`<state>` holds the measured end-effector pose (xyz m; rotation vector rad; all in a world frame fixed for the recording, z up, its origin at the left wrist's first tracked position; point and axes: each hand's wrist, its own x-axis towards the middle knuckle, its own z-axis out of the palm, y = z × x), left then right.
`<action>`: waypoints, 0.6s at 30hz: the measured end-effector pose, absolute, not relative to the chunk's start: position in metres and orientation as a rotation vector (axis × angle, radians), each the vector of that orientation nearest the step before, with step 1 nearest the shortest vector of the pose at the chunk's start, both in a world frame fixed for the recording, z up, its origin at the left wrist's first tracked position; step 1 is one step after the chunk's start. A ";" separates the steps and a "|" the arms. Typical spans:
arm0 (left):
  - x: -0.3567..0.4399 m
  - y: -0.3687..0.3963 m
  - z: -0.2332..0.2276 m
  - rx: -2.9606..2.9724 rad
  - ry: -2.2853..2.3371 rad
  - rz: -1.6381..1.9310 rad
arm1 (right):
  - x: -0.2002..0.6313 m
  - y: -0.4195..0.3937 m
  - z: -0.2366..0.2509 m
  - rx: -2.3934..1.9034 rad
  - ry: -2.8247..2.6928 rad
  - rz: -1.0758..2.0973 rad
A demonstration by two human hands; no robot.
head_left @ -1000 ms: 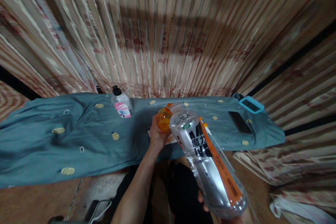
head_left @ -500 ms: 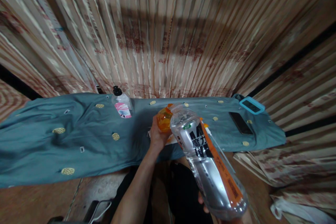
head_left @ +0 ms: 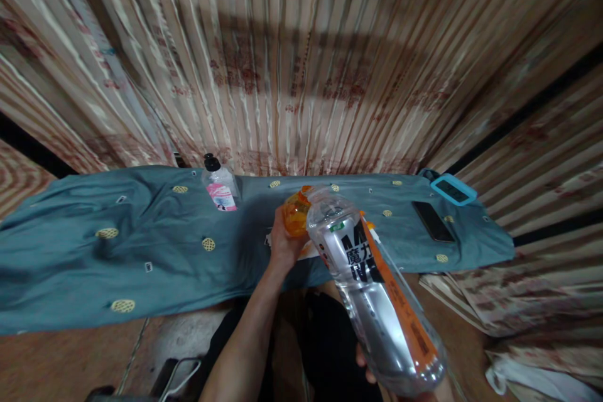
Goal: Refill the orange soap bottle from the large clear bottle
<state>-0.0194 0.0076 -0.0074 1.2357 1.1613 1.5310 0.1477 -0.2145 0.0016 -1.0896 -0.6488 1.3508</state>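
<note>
My left hand is wrapped round a small orange see-through bottle above the cloth. A large clear drink bottle with a silver and orange label lies tilted in my right hand, which grips it near its base. Only some fingers of that hand show, the rest being hidden by the bottle. The large bottle's neck meets the top of the orange one. Whether liquid runs between them I cannot tell. Behind them, partly covered, is a white and orange flat thing.
The teal cloth covers a long surface before a striped curtain. A pump bottle with a pink label stands left. At right lie a dark phone and a blue-framed device with a dark display.
Both bottles keep nearly the same pose, neck to top. The whole view has shifted very slightly; neither hand has let go.
</note>
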 end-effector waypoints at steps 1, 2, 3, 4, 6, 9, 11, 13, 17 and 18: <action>-0.020 0.007 -0.006 1.235 1.165 1.530 | 0.147 -0.215 0.002 -1.091 -0.646 1.347; -0.020 0.007 -0.005 1.232 1.168 1.529 | 0.146 -0.215 0.002 -1.091 -0.646 1.345; -0.020 0.006 -0.004 1.228 1.168 1.528 | 0.146 -0.215 0.003 -1.088 -0.649 1.345; -0.020 0.006 -0.003 1.222 1.169 1.526 | 0.146 -0.214 0.004 -1.082 -0.654 1.348; -0.019 0.006 -0.003 1.216 1.163 1.529 | 0.146 -0.213 0.006 -1.070 -0.660 1.351; -0.018 0.007 -0.004 1.217 1.145 1.556 | 0.145 -0.212 0.009 -1.066 -0.652 1.341; -0.018 0.008 -0.006 1.222 1.145 1.568 | 0.144 -0.212 0.009 -1.078 -0.652 1.345; -0.018 0.008 -0.007 1.229 1.150 1.563 | 0.144 -0.212 0.010 -1.093 -0.650 1.358; -0.018 0.008 -0.008 1.236 1.187 1.543 | 0.144 -0.212 0.010 -1.071 -0.652 1.350; -0.019 0.007 -0.007 1.242 1.194 1.539 | 0.144 -0.211 0.010 -1.069 -0.657 1.344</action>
